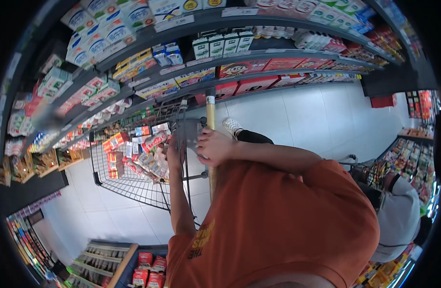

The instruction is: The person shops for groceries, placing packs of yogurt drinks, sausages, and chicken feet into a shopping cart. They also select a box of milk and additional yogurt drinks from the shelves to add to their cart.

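My right hand (pixel 214 146) wraps around the yellowish handle (pixel 211 113) of a wire shopping cart (pixel 103 180). My left hand (pixel 174 152) reaches past the handle to the near end of the basket, right beside the packages there. Its fingers are dim and partly hidden, and I cannot tell whether they grip anything. Inside the basket lie red-and-yellow packs (pixel 114 142), a red package (pixel 155 140), clear plastic-wrapped goods (pixel 158 161) and several small boxes.
Shelves with milk cartons (pixel 223 45) and red boxes (pixel 254 84) run along the cart's right side. A person in a light top (pixel 398 218) stands behind, near another cart (pixel 369 173). Red packs (pixel 148 269) sit on a display across the tiled aisle (pixel 302 115).
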Demonstrator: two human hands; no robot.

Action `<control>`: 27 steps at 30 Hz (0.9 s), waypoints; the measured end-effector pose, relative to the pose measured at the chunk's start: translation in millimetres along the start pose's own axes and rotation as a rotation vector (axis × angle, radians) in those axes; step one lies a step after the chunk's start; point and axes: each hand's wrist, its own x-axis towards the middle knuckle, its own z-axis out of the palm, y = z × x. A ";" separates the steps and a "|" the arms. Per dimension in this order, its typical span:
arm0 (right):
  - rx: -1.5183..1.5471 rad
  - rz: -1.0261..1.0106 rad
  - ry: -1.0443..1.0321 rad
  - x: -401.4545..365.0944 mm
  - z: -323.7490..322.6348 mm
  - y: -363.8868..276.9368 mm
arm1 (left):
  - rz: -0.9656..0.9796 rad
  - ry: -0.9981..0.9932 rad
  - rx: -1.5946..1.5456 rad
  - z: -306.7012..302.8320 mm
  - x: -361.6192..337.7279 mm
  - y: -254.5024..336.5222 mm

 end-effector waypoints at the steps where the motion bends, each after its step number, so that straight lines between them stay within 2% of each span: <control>1: 0.008 -0.002 0.008 -1.0 1.8 0.1 | 0.035 0.013 -0.036 1.2 -1.1 -0.5; 4: -0.012 0.006 -0.004 -2.4 4.2 -1.7 | 0.182 0.058 -0.152 16.7 5.0 -25.5; 8: 0.024 -0.060 0.033 -4.8 1.2 2.2 | 0.084 0.006 -0.186 14.3 4.2 -19.9; 9: 0.057 -0.079 0.050 -5.8 -0.3 3.1 | 0.149 0.066 -0.196 29.1 13.1 -50.5; 11: 0.126 -0.113 0.061 -10.1 -4.4 6.7 | 0.112 0.019 -0.466 41.4 26.2 -85.7; 14: 0.225 -0.160 0.052 -17.9 -11.6 15.8 | 0.132 0.048 -0.323 25.5 25.3 -85.9; 16: 0.276 -0.194 0.048 -27.0 -17.4 25.2 | -0.005 0.054 -0.199 -10.1 -4.1 -32.5; 18: 0.363 -0.192 0.233 -39.2 -13.1 41.1 | -0.165 0.221 -0.411 -16.7 -0.1 -48.4; 19: 0.407 -0.192 0.324 -46.3 -16.1 49.4 | -0.249 0.187 -0.318 -37.5 -3.8 -16.6; 20: 0.318 -0.126 0.363 -57.8 -20.3 61.1 | -0.176 0.309 -0.286 -39.7 -3.6 -18.2; 22: 0.144 0.007 0.432 -88.0 -42.9 94.6 | -0.193 0.475 0.053 -52.5 -13.9 72.7; 25: 0.228 0.285 0.416 -141.9 -57.7 173.8 | 0.025 0.622 0.103 -35.5 -7.3 131.6; 27: 0.216 0.454 0.406 -185.4 -69.5 221.2 | 0.000 0.500 -0.028 -7.5 1.0 170.2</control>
